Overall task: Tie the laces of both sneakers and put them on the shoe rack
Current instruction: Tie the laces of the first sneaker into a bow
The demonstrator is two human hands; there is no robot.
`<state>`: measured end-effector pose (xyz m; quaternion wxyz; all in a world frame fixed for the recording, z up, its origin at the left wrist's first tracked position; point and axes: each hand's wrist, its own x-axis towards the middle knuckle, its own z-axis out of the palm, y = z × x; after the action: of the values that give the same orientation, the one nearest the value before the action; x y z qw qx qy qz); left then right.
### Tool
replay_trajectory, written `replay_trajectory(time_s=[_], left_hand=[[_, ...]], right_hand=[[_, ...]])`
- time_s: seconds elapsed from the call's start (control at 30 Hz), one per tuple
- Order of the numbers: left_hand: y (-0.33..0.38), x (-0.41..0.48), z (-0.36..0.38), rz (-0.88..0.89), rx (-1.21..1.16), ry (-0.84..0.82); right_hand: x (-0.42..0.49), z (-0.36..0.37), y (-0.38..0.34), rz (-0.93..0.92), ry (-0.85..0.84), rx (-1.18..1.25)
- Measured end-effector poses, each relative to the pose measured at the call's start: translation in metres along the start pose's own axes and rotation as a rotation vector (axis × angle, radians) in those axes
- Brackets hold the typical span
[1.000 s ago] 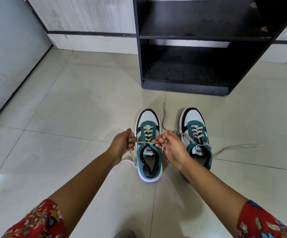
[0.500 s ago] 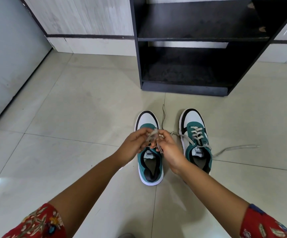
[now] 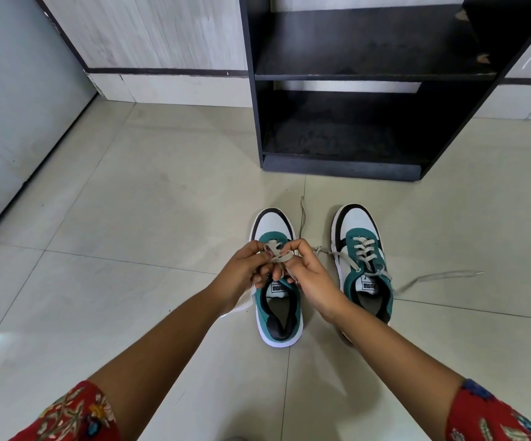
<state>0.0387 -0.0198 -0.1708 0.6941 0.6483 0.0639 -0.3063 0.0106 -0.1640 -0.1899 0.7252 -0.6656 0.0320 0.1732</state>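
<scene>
Two green, white and black sneakers stand side by side on the tiled floor, toes toward the black shoe rack (image 3: 340,168). Over the left sneaker (image 3: 277,316) my left hand (image 3: 244,271) and my right hand (image 3: 309,275) meet, both pinching its grey lace (image 3: 276,252), which is looped over a finger of my right hand. My hands hide most of that shoe's lacing. The right sneaker (image 3: 363,262) is untied; one loose lace end (image 3: 439,276) trails right across the floor, another runs up between the shoes toward the rack.
The rack has two open dark shelves, its base about a shoe length beyond the toes. A grey wall or door panel (image 3: 9,122) runs along the left. Pale floor tiles surround the shoes.
My hands, first apart and pulling the lace ends sideways, have come together over the left sneaker and now work the lace into a loop. The right sneaker has not moved.
</scene>
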Motion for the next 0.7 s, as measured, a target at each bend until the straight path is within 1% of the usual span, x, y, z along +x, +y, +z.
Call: replay_trajectory(time_s=[0.07,0.13,0.17,0.2,0.23,0.3,0.33,0.37,0.43,0.5,0.53,0.57,0.6,0.63,0.67,0.7], left_hand=[[0.0,0.0,0.0,-0.026,-0.044,0.003],[0.0,0.001,0.0,-0.057,-0.118,0.002],[0.001,0.001,-0.001,-0.051,-0.105,0.007],[0.001,0.001,-0.003,-0.001,-0.009,0.022],[0.0,0.0,-0.006,0.098,0.192,0.054],[-0.004,0.001,-0.016,0.379,0.79,0.145],[-0.006,0.001,-0.02,0.54,1.05,0.177],[-0.007,0.001,-0.023,0.685,1.217,0.173],[-0.006,0.002,-0.026,0.905,1.372,0.105],[-0.007,0.005,-0.029,0.996,1.457,0.066],[-0.007,0.005,-0.031,1.006,1.47,0.06],[-0.008,0.005,-0.031,0.978,1.458,0.053],[-0.009,0.004,-0.03,0.915,1.415,0.053],[-0.01,0.002,-0.028,0.814,1.309,0.073],[-0.009,0.001,-0.024,0.652,1.133,0.098],[-0.006,0.001,-0.02,0.452,0.883,0.12]], right_hand=[[0.002,0.0,0.001,0.0,0.023,0.014],[0.006,0.0,0.0,0.04,0.064,0.036],[0.008,0.0,-0.001,0.076,0.094,0.05],[0.01,-0.001,-0.003,0.12,0.116,0.067],[0.012,-0.002,-0.005,0.168,0.124,0.079],[0.017,-0.004,-0.01,0.267,0.097,0.084],[0.018,-0.003,-0.013,0.311,0.072,0.079],[0.021,-0.003,-0.015,0.354,0.048,0.071],[0.024,0.0,-0.017,0.436,0.021,0.069],[0.022,0.001,-0.017,0.49,0.004,0.111],[0.021,0.002,-0.016,0.489,-0.007,0.164],[0.019,0.001,-0.013,0.472,-0.012,0.23],[0.016,0.001,-0.009,0.448,-0.014,0.295],[0.014,0.001,-0.006,0.42,-0.01,0.341],[0.011,0.001,-0.004,0.39,-0.004,0.368],[0.009,0.001,-0.001,0.357,0.009,0.376]])
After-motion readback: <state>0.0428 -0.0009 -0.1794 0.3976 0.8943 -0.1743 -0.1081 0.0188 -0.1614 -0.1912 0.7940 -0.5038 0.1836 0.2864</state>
